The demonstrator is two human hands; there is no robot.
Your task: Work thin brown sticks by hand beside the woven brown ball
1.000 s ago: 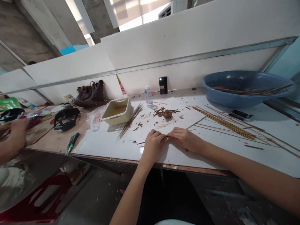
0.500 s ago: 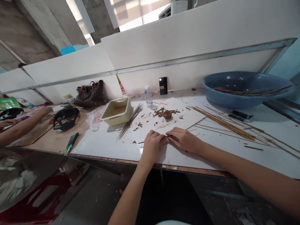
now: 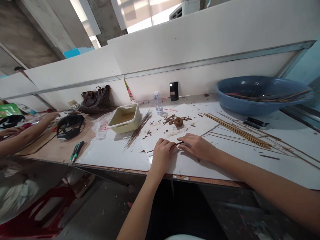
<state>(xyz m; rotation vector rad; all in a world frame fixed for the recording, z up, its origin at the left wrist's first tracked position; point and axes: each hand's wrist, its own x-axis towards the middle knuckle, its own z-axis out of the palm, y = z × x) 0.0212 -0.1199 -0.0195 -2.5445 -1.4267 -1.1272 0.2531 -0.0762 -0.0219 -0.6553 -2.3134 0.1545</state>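
left hand (image 3: 162,155): clenched, pinching a thin brown stick (image 3: 179,143)
right hand (image 3: 196,146): curled at the stick's far end, grip unclear
nearby: white sheet (image 3: 160,137), brown lump (image 3: 178,122)

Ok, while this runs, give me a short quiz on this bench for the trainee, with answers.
1. True or false: the blue basin holds long thin sticks.
2. What lies between the left hand and the right hand? A, a spoon; B, a thin dark stick; C, a pair of scissors.
3. What stands upright against the white panel, just right of the water bottle?

Key: 1 true; 2 B; 3 a black phone.
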